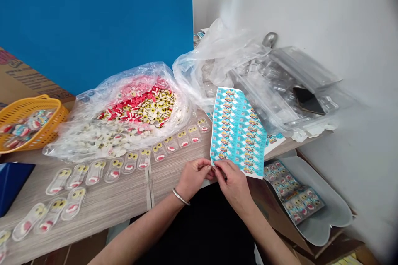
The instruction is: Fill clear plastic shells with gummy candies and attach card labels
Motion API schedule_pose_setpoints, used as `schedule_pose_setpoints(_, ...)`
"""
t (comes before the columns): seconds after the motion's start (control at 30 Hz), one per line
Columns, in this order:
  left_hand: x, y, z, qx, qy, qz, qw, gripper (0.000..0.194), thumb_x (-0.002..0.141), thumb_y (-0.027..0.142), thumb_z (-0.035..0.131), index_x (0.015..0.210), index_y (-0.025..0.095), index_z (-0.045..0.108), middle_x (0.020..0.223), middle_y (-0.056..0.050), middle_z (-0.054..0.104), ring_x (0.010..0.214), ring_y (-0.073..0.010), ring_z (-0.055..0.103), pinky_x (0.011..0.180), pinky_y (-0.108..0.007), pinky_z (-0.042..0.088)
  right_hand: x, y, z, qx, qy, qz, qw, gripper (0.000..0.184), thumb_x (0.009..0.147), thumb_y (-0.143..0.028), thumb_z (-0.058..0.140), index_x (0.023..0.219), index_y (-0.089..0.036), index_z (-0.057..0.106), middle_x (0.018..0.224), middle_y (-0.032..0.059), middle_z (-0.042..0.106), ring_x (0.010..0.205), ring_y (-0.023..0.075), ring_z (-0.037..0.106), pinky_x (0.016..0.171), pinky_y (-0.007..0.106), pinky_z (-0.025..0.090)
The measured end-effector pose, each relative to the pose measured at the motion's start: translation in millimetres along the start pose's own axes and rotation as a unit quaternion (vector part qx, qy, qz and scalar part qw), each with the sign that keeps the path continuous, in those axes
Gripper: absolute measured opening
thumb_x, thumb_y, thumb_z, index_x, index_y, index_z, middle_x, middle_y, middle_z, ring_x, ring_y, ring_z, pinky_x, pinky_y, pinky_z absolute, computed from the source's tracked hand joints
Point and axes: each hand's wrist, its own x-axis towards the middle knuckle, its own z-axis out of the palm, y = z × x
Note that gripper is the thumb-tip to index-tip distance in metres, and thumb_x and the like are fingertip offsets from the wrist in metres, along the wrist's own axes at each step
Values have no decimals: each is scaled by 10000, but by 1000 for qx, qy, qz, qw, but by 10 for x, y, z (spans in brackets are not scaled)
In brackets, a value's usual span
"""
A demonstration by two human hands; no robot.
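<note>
A sheet of blue printed stickers point(238, 132) lies at the front of the table, its right side hanging near the edge. At its lower left corner my left hand point(195, 178) and my right hand point(231, 180) meet, thumbs and fingertips pinched together on the sheet's corner. Whether a single sticker is between the fingers is too small to tell. Left of my hands, clear plastic blister shells point(112, 169) run in a row along the table, each with yellow eye-like pieces and a red and white piece inside.
An open plastic bag point(127, 132) heaped with red, white and yellow pieces stands behind the row. A yellow basket point(40, 140) of filled packs is at far left. Clear plastic trays point(264, 95) pile up at back right. Below the table's right edge, a carton point(276, 211) holds packed cards.
</note>
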Motion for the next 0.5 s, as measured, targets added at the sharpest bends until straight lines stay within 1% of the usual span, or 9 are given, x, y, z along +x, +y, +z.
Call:
schedule_pose_setpoints(0.07, -14, 11, -1, 58, 10, 32, 998, 122, 756, 280, 696, 788, 168, 730, 708, -42, 712, 674, -181, 669, 685, -301, 555, -2, -25, -4, -18, -4, -2, 1000, 157, 971, -213, 495, 1034, -218, 639, 949, 66, 697, 878, 222, 652, 787, 355, 514)
schedule_pose_setpoints(0.17, -51, 36, -1, 137, 8, 74, 988, 140, 806, 252, 610, 809, 185, 733, 706, -40, 705, 673, -189, 665, 679, -300, 547, -7, -53, -1, -44, -6, -20, 999, 177, 986, -211, 470, 985, -209, 647, 912, 68, 698, 842, 215, 650, 762, 339, 502)
schedule_pose_setpoints(0.23, -72, 46, 8, 159, 3, 84, 984, 156, 820, 239, 576, 801, 187, 721, 676, -34, 689, 639, -184, 651, 651, -295, 536, -5, -65, -1, -53, -3, -35, 998, 206, 995, -210, 448, 965, -203, 652, 900, 74, 695, 841, 214, 643, 761, 334, 490)
schedule_pose_setpoints(0.3, -80, 46, 31, 155, 6, 86, 984, 153, 820, 234, 564, 779, 187, 703, 647, -27, 672, 612, -178, 636, 626, -289, 524, 3, -75, -6, -48, 4, -30, 998, 220, 995, -211, 435, 951, -200, 650, 889, 77, 689, 840, 214, 633, 759, 334, 478)
schedule_pose_setpoints(0.37, -74, 40, 69, 135, 11, 85, 987, 136, 812, 241, 573, 756, 187, 684, 638, -21, 662, 602, -171, 626, 618, -284, 517, 19, -79, -9, -20, 8, 1, 1000, 210, 984, -224, 442, 917, -202, 640, 859, 66, 675, 820, 211, 616, 741, 333, 466)
schedule_pose_setpoints(0.4, -65, 37, 91, 121, 12, 82, 989, 129, 807, 248, 581, 746, 185, 675, 638, -19, 660, 602, -169, 625, 618, -282, 517, 29, -77, -7, 8, 10, 28, 1000, 202, 977, -239, 450, 896, -205, 632, 840, 57, 666, 800, 206, 608, 725, 328, 462)
schedule_pose_setpoints(0.47, -39, 28, 130, 95, 12, 71, 993, 122, 802, 259, 589, 742, 180, 660, 643, -20, 662, 604, -167, 630, 624, -284, 523, 52, -57, 9, 93, 13, 99, 991, 196, 966, -288, 466, 858, -210, 610, 796, 34, 646, 748, 188, 592, 684, 308, 460)
schedule_pose_setpoints(0.5, -24, 22, 142, 86, 11, 65, 994, 118, 800, 259, 587, 749, 177, 654, 646, -21, 665, 606, -167, 635, 629, -287, 528, 64, -38, 22, 143, 13, 135, 980, 201, 960, -319, 476, 845, -211, 601, 773, 22, 636, 719, 178, 583, 661, 296, 459)
